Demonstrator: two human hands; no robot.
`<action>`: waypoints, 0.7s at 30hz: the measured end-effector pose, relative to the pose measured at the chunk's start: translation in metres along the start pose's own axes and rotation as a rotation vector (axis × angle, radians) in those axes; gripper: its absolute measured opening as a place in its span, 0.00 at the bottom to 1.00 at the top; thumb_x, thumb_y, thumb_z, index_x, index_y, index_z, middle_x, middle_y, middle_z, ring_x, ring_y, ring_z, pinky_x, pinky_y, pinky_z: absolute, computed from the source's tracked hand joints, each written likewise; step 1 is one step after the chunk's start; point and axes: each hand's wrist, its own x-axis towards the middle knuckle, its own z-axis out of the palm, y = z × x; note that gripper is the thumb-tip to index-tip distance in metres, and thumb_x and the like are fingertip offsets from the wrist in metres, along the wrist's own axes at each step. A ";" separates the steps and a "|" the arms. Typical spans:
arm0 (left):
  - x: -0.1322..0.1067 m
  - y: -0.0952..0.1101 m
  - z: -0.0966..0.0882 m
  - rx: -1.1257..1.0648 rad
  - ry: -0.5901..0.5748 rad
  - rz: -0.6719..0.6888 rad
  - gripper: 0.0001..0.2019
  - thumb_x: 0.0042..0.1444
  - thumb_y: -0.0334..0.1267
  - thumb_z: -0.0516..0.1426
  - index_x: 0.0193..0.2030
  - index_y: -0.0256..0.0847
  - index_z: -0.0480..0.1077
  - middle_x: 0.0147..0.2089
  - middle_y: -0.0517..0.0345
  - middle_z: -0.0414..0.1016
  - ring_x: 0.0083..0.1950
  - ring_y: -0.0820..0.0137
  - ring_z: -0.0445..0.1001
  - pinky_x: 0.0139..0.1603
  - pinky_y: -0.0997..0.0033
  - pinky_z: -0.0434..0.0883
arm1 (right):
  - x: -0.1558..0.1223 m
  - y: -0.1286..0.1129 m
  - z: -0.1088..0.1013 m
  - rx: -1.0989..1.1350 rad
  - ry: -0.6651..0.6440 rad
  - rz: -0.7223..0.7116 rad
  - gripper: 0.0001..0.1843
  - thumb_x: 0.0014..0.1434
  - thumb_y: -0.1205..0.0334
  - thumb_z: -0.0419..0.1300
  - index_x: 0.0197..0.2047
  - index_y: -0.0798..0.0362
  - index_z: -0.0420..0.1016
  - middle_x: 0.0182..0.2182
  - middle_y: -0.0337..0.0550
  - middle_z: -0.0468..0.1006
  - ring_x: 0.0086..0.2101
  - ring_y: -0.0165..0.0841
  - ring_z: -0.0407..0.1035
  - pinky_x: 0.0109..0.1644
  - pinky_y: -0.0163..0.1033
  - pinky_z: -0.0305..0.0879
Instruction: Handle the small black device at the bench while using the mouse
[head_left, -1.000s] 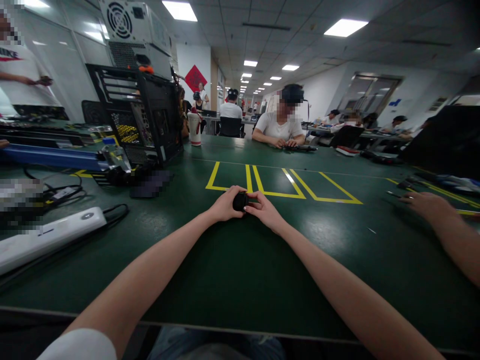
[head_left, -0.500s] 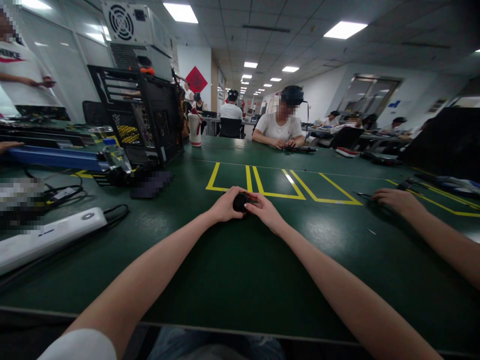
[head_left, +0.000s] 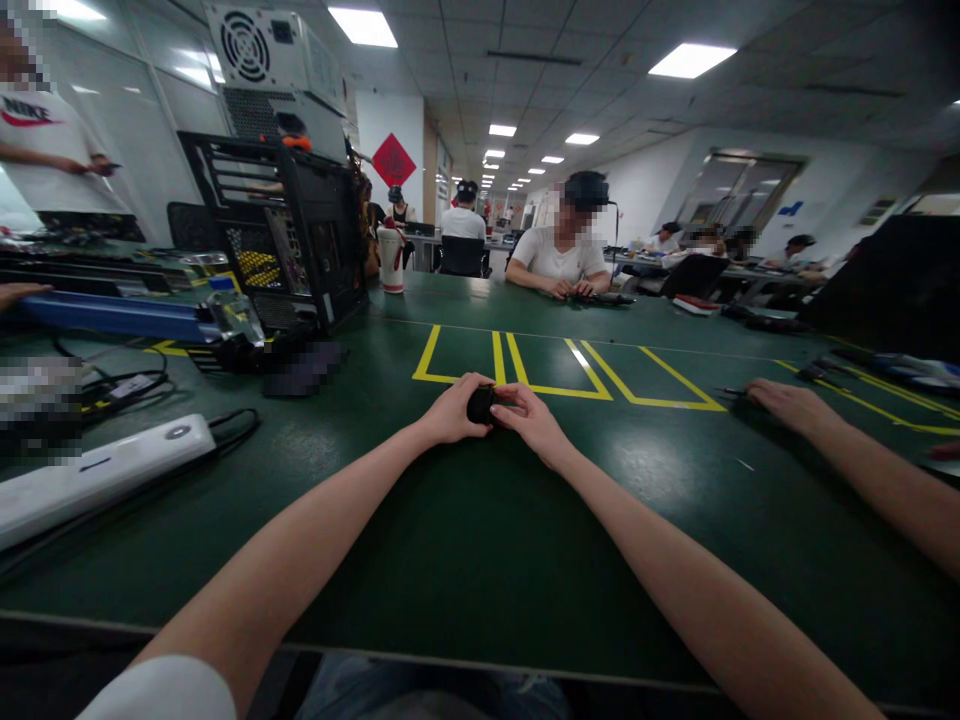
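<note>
A small black rounded object [head_left: 481, 404] sits between both my hands, low over the green table [head_left: 465, 540], just in front of the yellow taped rectangles [head_left: 555, 365]. My left hand [head_left: 452, 410] curls round its left side with the fingers closed. My right hand [head_left: 529, 417] pinches its right side with thumb and fingertips. What the object is I cannot make out.
A white power strip [head_left: 97, 475] with a black cable lies at the left. Behind it stands an open black computer case [head_left: 281, 235] and a blue bar [head_left: 112, 315]. A co-worker's hand [head_left: 787, 405] rests on the table at the right. A seated person [head_left: 562, 260] works opposite. A white cup [head_left: 390, 258] stands beyond.
My hands stay on the black object almost unmoved. The co-worker's hand at the right has slid left and farther out along the table.
</note>
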 end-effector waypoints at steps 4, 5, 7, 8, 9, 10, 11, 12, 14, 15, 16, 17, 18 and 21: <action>0.000 0.001 -0.001 -0.013 0.001 -0.018 0.28 0.37 0.34 0.61 0.48 0.42 0.58 0.45 0.55 0.64 0.46 0.62 0.66 0.46 0.60 0.64 | 0.000 0.000 -0.001 0.012 -0.045 0.036 0.18 0.49 0.60 0.59 0.44 0.51 0.65 0.44 0.43 0.69 0.43 0.34 0.67 0.52 0.49 0.62; 0.000 0.001 -0.001 -0.014 -0.003 -0.023 0.28 0.37 0.34 0.61 0.48 0.43 0.58 0.46 0.55 0.64 0.46 0.62 0.66 0.46 0.60 0.64 | 0.000 -0.001 -0.001 0.022 -0.063 0.028 0.17 0.48 0.61 0.60 0.43 0.51 0.65 0.44 0.42 0.68 0.44 0.34 0.67 0.52 0.48 0.61; 0.000 0.002 -0.002 -0.017 -0.012 -0.023 0.28 0.37 0.33 0.61 0.48 0.42 0.58 0.46 0.54 0.63 0.47 0.62 0.66 0.46 0.60 0.64 | -0.002 -0.001 -0.001 0.035 -0.085 0.000 0.18 0.46 0.63 0.61 0.41 0.50 0.64 0.45 0.41 0.68 0.45 0.34 0.66 0.52 0.47 0.62; -0.001 0.002 -0.003 -0.018 -0.017 -0.019 0.29 0.37 0.33 0.61 0.49 0.42 0.58 0.46 0.54 0.63 0.47 0.62 0.66 0.47 0.60 0.64 | -0.003 -0.001 -0.001 0.034 -0.088 -0.011 0.19 0.45 0.64 0.62 0.41 0.49 0.63 0.45 0.40 0.67 0.45 0.34 0.66 0.52 0.46 0.62; -0.001 0.003 -0.003 -0.018 -0.019 -0.015 0.29 0.37 0.33 0.61 0.49 0.42 0.58 0.46 0.54 0.63 0.47 0.62 0.65 0.47 0.60 0.64 | -0.004 0.000 -0.001 0.027 -0.089 -0.019 0.19 0.45 0.64 0.62 0.41 0.49 0.63 0.45 0.40 0.67 0.45 0.34 0.66 0.51 0.46 0.63; 0.000 0.003 -0.003 -0.018 -0.018 -0.011 0.29 0.37 0.33 0.61 0.49 0.42 0.58 0.47 0.53 0.63 0.47 0.62 0.65 0.47 0.60 0.64 | -0.004 0.000 0.000 0.015 -0.084 -0.024 0.18 0.46 0.64 0.62 0.41 0.48 0.63 0.45 0.39 0.67 0.45 0.34 0.66 0.51 0.46 0.63; 0.000 0.003 -0.003 -0.016 -0.019 -0.009 0.29 0.38 0.33 0.61 0.49 0.42 0.58 0.47 0.53 0.63 0.47 0.62 0.65 0.47 0.60 0.64 | -0.004 0.001 0.000 -0.001 -0.074 -0.027 0.17 0.47 0.63 0.61 0.40 0.49 0.63 0.44 0.39 0.67 0.45 0.33 0.67 0.50 0.45 0.64; 0.000 0.002 -0.003 -0.014 -0.016 -0.009 0.28 0.38 0.34 0.61 0.49 0.42 0.58 0.47 0.53 0.63 0.47 0.62 0.65 0.47 0.60 0.64 | -0.003 0.002 0.000 -0.018 -0.059 -0.033 0.15 0.48 0.62 0.60 0.40 0.49 0.63 0.43 0.39 0.67 0.44 0.33 0.67 0.50 0.45 0.64; 0.000 0.001 -0.002 -0.011 -0.006 -0.005 0.28 0.38 0.35 0.61 0.49 0.42 0.58 0.47 0.54 0.63 0.47 0.62 0.65 0.47 0.60 0.64 | -0.001 0.003 0.001 -0.045 -0.028 -0.054 0.12 0.49 0.60 0.59 0.38 0.50 0.64 0.40 0.39 0.68 0.43 0.33 0.67 0.49 0.45 0.64; 0.000 0.000 -0.001 -0.012 -0.002 0.000 0.29 0.38 0.35 0.61 0.49 0.42 0.58 0.47 0.54 0.63 0.47 0.62 0.65 0.47 0.60 0.64 | 0.000 0.004 0.002 -0.051 -0.014 -0.065 0.11 0.49 0.60 0.59 0.37 0.50 0.64 0.39 0.39 0.68 0.43 0.33 0.67 0.49 0.45 0.64; 0.000 -0.001 0.000 -0.015 0.006 0.005 0.29 0.38 0.35 0.61 0.49 0.42 0.58 0.46 0.54 0.63 0.47 0.62 0.65 0.47 0.60 0.64 | 0.001 0.004 0.002 -0.053 -0.005 -0.072 0.11 0.49 0.60 0.59 0.37 0.50 0.64 0.39 0.39 0.68 0.43 0.33 0.66 0.49 0.45 0.64; 0.001 -0.001 0.000 -0.019 0.011 0.009 0.29 0.37 0.34 0.61 0.48 0.42 0.58 0.46 0.54 0.63 0.47 0.63 0.65 0.47 0.60 0.64 | 0.002 0.003 0.002 -0.053 0.002 -0.073 0.12 0.49 0.60 0.59 0.38 0.50 0.64 0.39 0.40 0.68 0.43 0.33 0.66 0.49 0.45 0.64; 0.001 -0.002 0.001 -0.023 0.015 0.011 0.28 0.37 0.34 0.61 0.48 0.42 0.58 0.46 0.54 0.64 0.47 0.63 0.66 0.47 0.60 0.64 | 0.003 0.003 0.002 -0.051 0.007 -0.064 0.14 0.48 0.61 0.59 0.39 0.50 0.64 0.40 0.40 0.68 0.44 0.33 0.66 0.50 0.45 0.63; 0.001 -0.002 0.001 -0.027 0.010 -0.006 0.28 0.36 0.34 0.62 0.48 0.42 0.59 0.46 0.54 0.64 0.46 0.62 0.66 0.47 0.59 0.64 | 0.003 0.001 0.001 -0.047 -0.016 -0.010 0.17 0.48 0.61 0.60 0.43 0.51 0.64 0.42 0.43 0.69 0.44 0.34 0.66 0.51 0.47 0.62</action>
